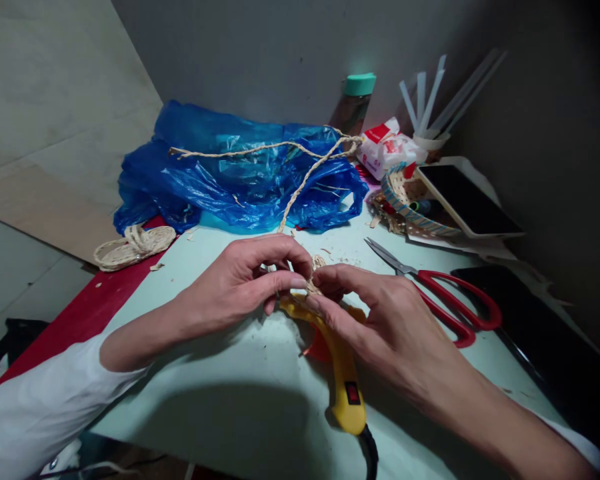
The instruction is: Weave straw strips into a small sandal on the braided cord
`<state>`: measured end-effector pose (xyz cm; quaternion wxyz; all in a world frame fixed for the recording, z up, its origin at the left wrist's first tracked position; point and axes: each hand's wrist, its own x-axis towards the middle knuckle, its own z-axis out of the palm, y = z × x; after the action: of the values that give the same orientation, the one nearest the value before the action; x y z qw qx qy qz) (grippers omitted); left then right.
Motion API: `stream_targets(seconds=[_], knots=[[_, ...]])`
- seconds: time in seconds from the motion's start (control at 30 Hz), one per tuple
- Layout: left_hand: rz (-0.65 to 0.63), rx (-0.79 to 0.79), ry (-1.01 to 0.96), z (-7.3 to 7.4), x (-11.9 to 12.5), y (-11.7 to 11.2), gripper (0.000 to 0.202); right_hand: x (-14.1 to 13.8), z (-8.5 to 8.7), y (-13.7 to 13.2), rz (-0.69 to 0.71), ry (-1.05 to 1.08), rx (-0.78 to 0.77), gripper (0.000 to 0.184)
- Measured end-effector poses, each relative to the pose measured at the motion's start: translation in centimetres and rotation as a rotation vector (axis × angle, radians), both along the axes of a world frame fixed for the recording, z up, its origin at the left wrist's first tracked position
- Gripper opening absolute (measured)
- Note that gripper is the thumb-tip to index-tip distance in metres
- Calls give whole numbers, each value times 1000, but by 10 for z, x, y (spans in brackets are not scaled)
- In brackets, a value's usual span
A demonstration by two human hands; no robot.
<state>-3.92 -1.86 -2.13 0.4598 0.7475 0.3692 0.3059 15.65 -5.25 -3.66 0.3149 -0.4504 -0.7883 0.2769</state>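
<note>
Both my hands meet over the middle of the table, pinching a small piece of braided straw cord (313, 285). My left hand (255, 273) is closed on it from the left, thumb and fingertips together. From the right, my right hand (365, 300) grips the same piece between thumb and index finger. A length of the twisted cord (307, 179) runs from behind my left hand up over a blue plastic bag. Beneath my hands lies a yellow glue gun (347, 373) with a red switch, its front part hidden by my fingers.
Red-handled scissors (445, 297) lie right of my hands, near a black phone-like slab (540, 340). A coiled straw bundle (135, 248) rests at left. Behind are the blue bag (195, 180), a green-lidded bottle (357, 100), glue sticks (420, 103) and a tablet (467, 197).
</note>
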Motion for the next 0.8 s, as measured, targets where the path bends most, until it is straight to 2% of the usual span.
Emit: stream_targets(seconds=[0.27,0.5,0.67,0.8], knots=[[-38,-57,-17,-5,4,-2,7,1,0,-2,0,-48,18,14],[67,89,-82,-10,8,-8,6,2,4,-2,2,-8,45,13],[192,149,-215,-9,8,-15,6,3,4,-5,-56,64,212,31],[229,221,-276,-9,8,-20,8,2,3,-7,-42,66,328,21]])
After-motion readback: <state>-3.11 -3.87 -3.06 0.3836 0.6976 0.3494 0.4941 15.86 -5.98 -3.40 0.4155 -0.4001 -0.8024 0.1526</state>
